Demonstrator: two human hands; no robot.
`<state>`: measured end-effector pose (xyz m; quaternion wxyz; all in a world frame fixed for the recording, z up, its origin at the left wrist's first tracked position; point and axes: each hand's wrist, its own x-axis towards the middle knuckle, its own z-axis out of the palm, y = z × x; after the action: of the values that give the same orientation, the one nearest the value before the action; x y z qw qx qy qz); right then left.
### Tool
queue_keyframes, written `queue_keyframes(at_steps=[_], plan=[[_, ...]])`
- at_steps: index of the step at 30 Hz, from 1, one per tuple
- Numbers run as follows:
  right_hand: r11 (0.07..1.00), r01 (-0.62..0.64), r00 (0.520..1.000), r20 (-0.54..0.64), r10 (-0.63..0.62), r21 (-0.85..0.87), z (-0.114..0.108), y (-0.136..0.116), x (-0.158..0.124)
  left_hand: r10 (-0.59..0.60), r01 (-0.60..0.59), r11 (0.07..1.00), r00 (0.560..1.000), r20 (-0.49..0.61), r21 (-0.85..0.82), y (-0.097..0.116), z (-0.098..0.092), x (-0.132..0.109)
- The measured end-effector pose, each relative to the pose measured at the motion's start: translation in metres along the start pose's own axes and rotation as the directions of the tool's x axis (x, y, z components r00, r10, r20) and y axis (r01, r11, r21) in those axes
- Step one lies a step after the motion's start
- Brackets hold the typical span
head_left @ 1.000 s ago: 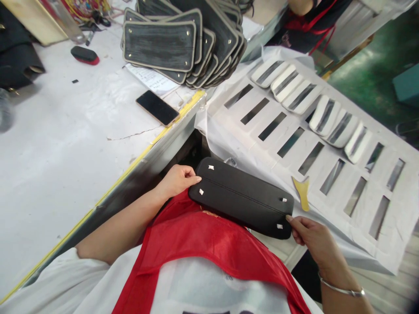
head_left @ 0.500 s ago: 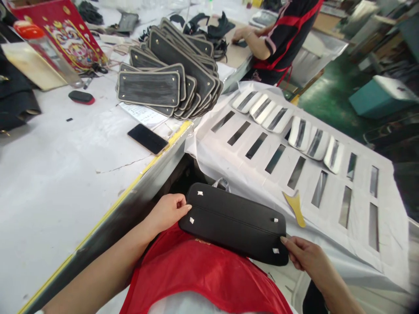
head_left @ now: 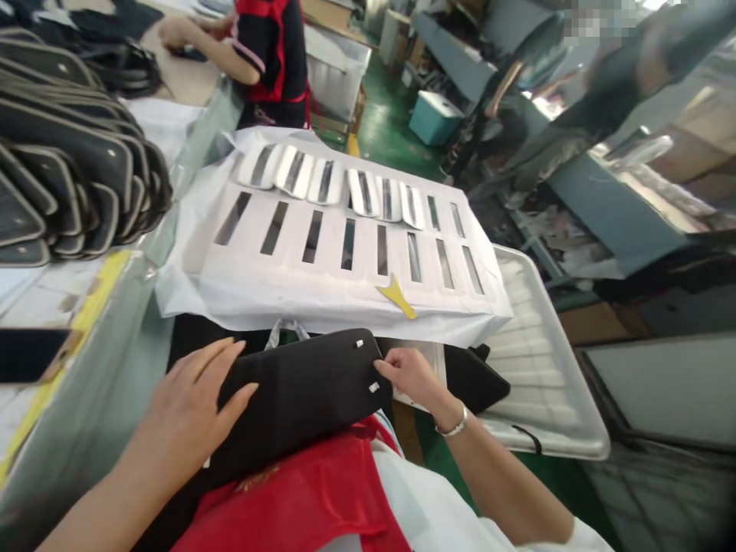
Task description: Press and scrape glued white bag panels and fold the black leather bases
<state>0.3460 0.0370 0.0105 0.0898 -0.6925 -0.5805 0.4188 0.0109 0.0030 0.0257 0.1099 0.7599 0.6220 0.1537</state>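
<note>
A black oblong leather panel (head_left: 304,395) with small white tabs lies across my lap over a red apron (head_left: 299,506). My left hand (head_left: 192,406) rests flat on its left end, fingers stretched out. My right hand (head_left: 411,376) pinches the panel's right end beside two white tabs; a silver bracelet circles that wrist.
A white slotted board (head_left: 345,284) with several white oval pieces and a yellow scraper (head_left: 396,295) lies ahead. A stack of dark panels (head_left: 63,184) sits on the table at left. A white tray (head_left: 546,368) is at right. A person in red and black works at the back.
My view has swung right. The panel has turned on my lap, my left hand has opened flat onto it, and my right hand keeps its end.
</note>
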Motion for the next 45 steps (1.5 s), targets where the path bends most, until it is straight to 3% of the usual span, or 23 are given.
queue_keyframes(at_steps=[2,4,7,11,17,22,36,45], plan=[[0.999,0.031,0.999,-0.023,-0.031,-0.028,-0.002,-0.002,-0.003,0.156,-0.147,0.985,0.983,0.092,-0.094,0.035,0.017,0.038],[0.998,0.054,0.998,-0.024,-0.055,-0.038,-0.004,-0.002,-0.005,0.253,-0.211,0.957,0.942,0.221,-0.200,0.069,0.037,0.074],[0.996,0.076,0.997,-0.004,-0.077,-0.036,-0.006,0.001,-0.005,0.282,-0.165,0.938,0.874,0.397,-0.304,0.102,0.063,0.114],[0.995,0.102,0.994,0.026,-0.102,-0.007,-0.008,0.009,-0.002,0.224,-0.031,0.934,0.829,0.512,-0.357,0.113,0.079,0.137],[0.985,0.162,0.987,0.004,-0.162,-0.061,-0.009,0.008,0.003,0.152,0.112,0.900,0.825,0.544,-0.420,0.111,0.082,0.140],[0.991,0.130,0.991,-0.033,-0.130,-0.024,-0.002,0.008,0.008,0.091,0.178,0.895,0.824,0.559,-0.408,0.115,0.082,0.139],[0.978,0.096,0.993,0.048,-0.107,0.183,0.007,0.022,0.007,0.066,0.213,0.896,0.803,0.592,-0.389,0.117,0.082,0.139],[0.986,0.128,0.990,0.044,-0.134,0.106,0.005,0.020,0.008,0.054,0.168,0.930,0.818,0.573,-0.327,0.121,0.085,0.137]])
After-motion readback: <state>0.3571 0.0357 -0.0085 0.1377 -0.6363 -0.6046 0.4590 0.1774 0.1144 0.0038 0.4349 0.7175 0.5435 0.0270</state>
